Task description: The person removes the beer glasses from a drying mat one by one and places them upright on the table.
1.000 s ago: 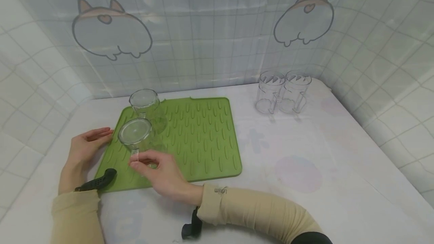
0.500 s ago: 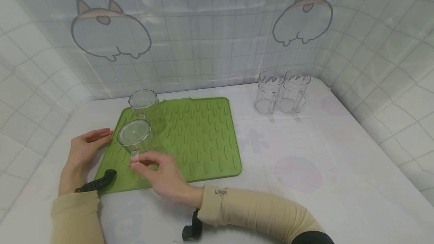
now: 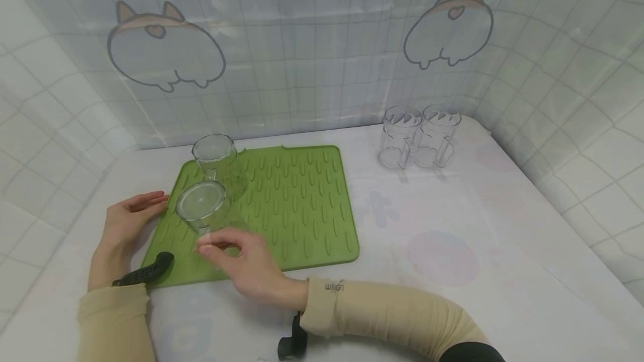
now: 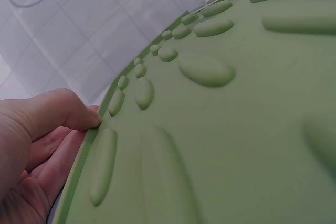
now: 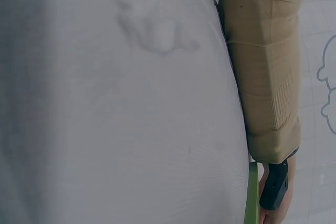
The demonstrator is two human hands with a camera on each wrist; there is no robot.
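My right hand [image 3: 246, 264] pinches the handle of a clear glass mug [image 3: 202, 201] between thumb and fingers. The mug sits over the left part of a green ridged silicone mat [image 3: 302, 205], its thick round end facing up. Whether its lower end touches the mat is hard to tell. Just behind it stands a second glass mug [image 3: 214, 152] on the mat. My left hand [image 3: 132, 219] lies at the mat's left edge with fingers extended. In the left wrist view, the thumb [image 4: 84, 114] touches the raised rim. The right wrist view does not show the right hand.
Two more clear mugs [image 3: 399, 138] stand side by side at the back right of the white-covered table [image 3: 432, 306]. A grid-patterned curtain [image 3: 312, 43] rises behind and on both sides. A sleeved arm [image 5: 265, 77] fills the right of the right wrist view.
Over the last half second, the right hand and the gripped mug have shifted slightly toward me and to the right. The left hand stays at the mat's edge.
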